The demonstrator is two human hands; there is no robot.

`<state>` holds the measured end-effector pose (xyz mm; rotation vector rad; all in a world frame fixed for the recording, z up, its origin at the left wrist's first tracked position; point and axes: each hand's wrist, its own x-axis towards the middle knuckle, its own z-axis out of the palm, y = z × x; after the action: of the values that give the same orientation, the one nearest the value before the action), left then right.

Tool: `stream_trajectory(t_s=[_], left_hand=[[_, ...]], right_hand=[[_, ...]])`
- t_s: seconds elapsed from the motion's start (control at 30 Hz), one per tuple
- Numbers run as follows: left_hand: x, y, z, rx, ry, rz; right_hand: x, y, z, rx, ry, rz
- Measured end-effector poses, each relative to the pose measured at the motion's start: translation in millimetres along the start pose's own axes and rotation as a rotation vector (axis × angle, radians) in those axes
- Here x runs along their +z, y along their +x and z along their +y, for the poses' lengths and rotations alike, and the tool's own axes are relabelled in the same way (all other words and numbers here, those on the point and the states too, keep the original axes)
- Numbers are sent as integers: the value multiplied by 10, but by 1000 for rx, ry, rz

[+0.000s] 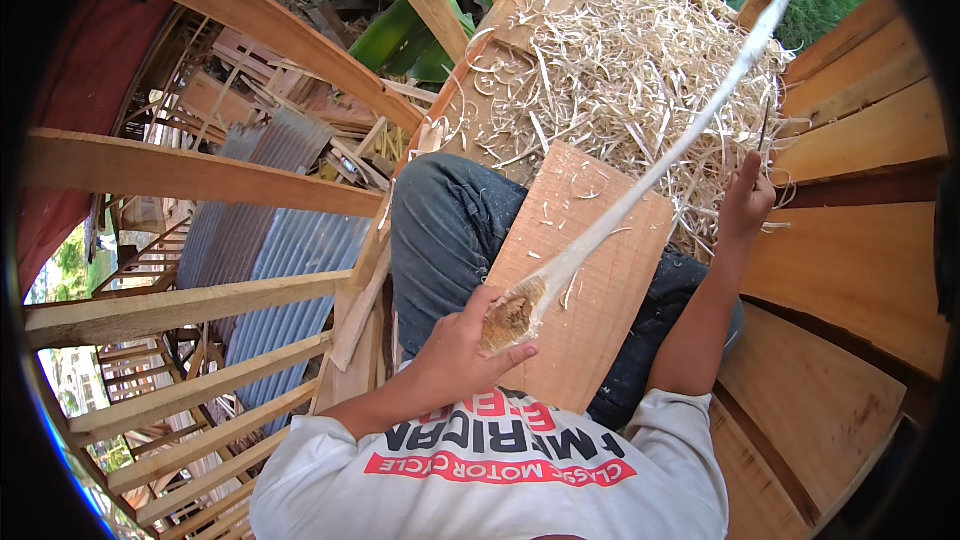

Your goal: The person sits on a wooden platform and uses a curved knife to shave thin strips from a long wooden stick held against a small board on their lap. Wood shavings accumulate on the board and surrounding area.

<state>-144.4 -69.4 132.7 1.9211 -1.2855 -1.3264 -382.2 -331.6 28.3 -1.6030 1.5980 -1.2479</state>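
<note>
My left hand is closed around the thick butt of a long, pale, tapered stick. The butt has a rough brown end face, and the thin tip reaches far up to the right. Under the stick, a flat wooden board lies across my lap, with a few curled shavings on it. My right hand is out to the right, apart from the stick, with its fingers closed on what looks like a knife. Its thin dark blade points upward; the handle is mostly hidden in the fist.
A heap of pale wood shavings covers the floor ahead. Wooden slats form a railing at left, with corrugated sheets and scrap timber beyond. Wide planks wall the right side. Green leaves show past the far rails.
</note>
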Motion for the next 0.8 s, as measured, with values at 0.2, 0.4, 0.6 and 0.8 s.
stream_trajectory(t_s=[0.2, 0.4, 0.6, 0.8], left_hand=[[-273, 189, 85, 172, 52, 352], [-249, 145, 168, 208, 127, 340], [-110, 115, 165, 253, 125, 315], [36, 93, 66, 154, 30, 123]], right_hand=[[390, -725, -581, -322, -4, -410], [574, -1027, -749, -541, -45, -492], [461, -815, -621, -688, -144, -270], [261, -323, -146, -210, -25, -53]])
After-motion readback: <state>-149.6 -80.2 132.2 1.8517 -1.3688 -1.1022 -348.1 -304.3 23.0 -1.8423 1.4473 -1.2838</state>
